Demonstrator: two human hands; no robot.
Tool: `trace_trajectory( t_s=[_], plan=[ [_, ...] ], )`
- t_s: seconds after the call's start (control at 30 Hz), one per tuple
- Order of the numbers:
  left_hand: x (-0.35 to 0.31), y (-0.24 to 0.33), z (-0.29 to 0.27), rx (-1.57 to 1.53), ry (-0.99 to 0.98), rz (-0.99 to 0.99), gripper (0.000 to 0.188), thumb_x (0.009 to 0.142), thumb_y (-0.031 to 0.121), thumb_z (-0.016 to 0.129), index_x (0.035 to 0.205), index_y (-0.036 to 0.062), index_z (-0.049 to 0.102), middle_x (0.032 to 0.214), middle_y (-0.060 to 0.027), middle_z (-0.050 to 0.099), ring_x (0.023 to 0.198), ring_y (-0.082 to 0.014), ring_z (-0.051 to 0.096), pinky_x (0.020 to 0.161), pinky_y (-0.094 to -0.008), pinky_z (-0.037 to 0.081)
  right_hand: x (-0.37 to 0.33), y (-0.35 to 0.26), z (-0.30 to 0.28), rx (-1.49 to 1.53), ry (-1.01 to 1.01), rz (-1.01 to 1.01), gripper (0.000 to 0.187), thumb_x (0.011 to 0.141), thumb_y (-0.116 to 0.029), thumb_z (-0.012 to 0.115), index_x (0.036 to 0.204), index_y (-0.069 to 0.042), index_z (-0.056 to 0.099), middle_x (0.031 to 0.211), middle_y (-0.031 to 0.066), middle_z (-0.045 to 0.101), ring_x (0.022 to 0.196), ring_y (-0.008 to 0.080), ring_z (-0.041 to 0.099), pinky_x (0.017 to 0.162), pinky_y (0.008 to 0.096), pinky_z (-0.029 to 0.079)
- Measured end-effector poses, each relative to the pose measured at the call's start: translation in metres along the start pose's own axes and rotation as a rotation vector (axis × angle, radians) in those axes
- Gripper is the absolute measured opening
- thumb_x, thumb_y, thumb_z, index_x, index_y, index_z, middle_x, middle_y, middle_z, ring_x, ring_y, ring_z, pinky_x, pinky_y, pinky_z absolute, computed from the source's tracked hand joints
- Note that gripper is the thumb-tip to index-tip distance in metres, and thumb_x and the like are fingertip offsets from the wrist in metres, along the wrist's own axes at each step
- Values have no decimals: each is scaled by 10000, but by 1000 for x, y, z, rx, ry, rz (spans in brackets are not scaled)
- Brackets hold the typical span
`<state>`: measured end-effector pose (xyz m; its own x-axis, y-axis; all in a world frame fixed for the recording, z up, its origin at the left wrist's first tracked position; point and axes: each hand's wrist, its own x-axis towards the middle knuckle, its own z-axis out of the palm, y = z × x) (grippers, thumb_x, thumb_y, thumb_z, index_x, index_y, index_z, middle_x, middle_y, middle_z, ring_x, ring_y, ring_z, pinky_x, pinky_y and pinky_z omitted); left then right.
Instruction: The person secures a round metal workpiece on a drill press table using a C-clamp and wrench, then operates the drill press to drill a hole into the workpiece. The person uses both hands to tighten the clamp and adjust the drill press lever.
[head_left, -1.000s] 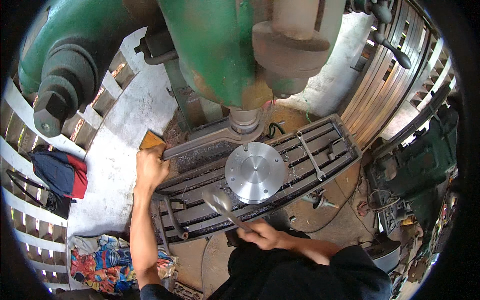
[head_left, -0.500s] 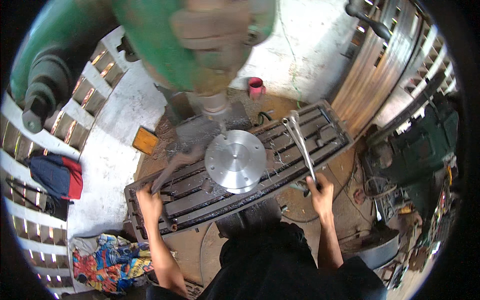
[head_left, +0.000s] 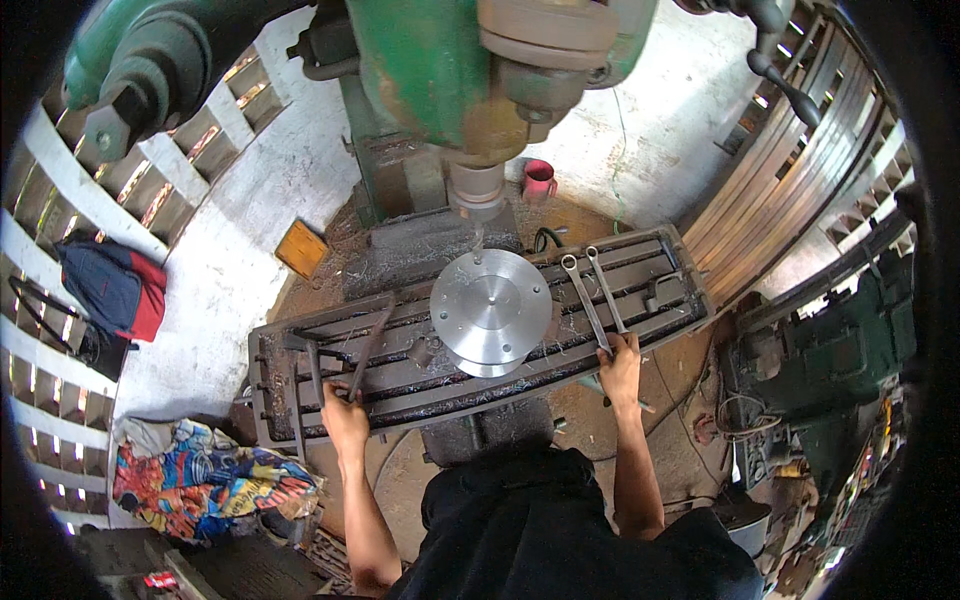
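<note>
My right hand [head_left: 622, 365] is closed round the lower ends of two combination wrenches, a left wrench [head_left: 585, 295] and a right wrench [head_left: 606, 288], whose ring ends point away over the slotted machine table [head_left: 400, 412]. My left hand [head_left: 346, 418], at the table's near left edge, is closed on dark metal tools: a flat bar [head_left: 373, 346] slanting up to the right and a bar with a crosswise head [head_left: 314, 368]. Their exact kind is unclear. Between my hands a shiny round metal disc [head_left: 490, 300] with small holes sits on the table, below the drill spindle [head_left: 478, 190].
The green machine head [head_left: 420, 80] overhangs the far side. A pink mug [head_left: 538, 181] and a yellow-orange block [head_left: 301, 249] lie beyond the table. Metal shavings litter the table. Colourful cloth [head_left: 210, 480] lies at left; a dark green machine [head_left: 810, 360] stands at right.
The view has shifted, so the table and disc sit further right. My left hand has come inward and nearer me with its tools. The two wrenches have spread apart in my right hand.
</note>
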<state>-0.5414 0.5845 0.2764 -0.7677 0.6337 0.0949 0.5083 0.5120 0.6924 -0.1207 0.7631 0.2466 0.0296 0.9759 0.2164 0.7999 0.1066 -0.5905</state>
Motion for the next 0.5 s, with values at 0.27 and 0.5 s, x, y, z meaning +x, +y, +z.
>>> trace_trajectory(
  t_s=[0.27,0.5],
  plan=[
    [-11,10,7,37,-72,-62,344,870,14,663,1179,43,516,865,-259,682,879,-479,642,769,-537,462,1,-19,-12,91,-56,-86,398,793,60,712,1184,45,640,1142,260,580,1010,436,614,846,448,523],
    [-18,0,8,319,-114,195,445,807,-39,642,1238,-8,536,1220,-253,554,1120,-445,517,933,-525,437,60,-118,-61,843,-257,-233,567,818,-42,790,1333,22,560,1321,124,588,1249,245,574,1072,388,475]
  ],
)
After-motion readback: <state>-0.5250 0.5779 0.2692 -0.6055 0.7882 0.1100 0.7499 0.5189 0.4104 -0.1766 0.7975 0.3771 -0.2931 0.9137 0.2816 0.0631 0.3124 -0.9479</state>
